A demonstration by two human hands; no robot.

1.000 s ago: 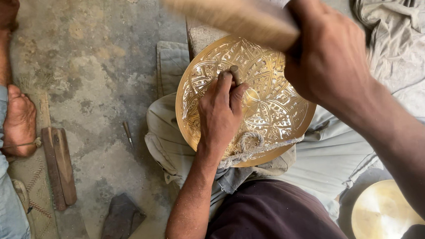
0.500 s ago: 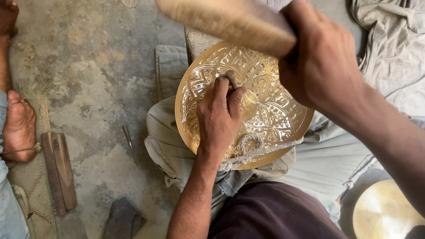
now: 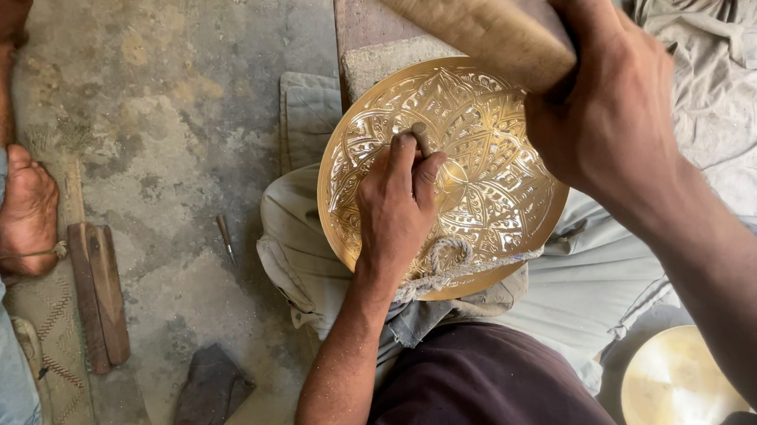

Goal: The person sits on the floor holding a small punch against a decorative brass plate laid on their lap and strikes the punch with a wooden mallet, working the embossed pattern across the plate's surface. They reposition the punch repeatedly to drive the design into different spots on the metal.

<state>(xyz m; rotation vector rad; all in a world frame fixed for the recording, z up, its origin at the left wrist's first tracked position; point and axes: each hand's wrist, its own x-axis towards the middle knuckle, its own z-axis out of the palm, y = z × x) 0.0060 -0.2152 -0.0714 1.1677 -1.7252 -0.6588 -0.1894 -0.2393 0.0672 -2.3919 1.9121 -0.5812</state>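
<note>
A round engraved brass plate [image 3: 488,136] rests on my lap, tied down by a rope [image 3: 447,256] at its near edge. My left hand [image 3: 396,211] lies on the plate and pinches a small metal chisel [image 3: 422,138] upright near the plate's middle. My right hand [image 3: 604,107] is raised above the plate's right side, gripping a thick wooden mallet [image 3: 463,19] whose blurred head points to the upper left.
Another person's bare foot [image 3: 28,212] and jeans leg are at the left edge. Two wooden sticks [image 3: 99,295], a small metal punch [image 3: 225,238] and a dark stone [image 3: 207,394] lie on the concrete floor. A plain brass disc [image 3: 673,383] sits at lower right; grey cloth [image 3: 730,86] at right.
The right hand with the mallet has shifted slightly; the view has moved a little. The left hand stays on the chisel at the plate's middle.
</note>
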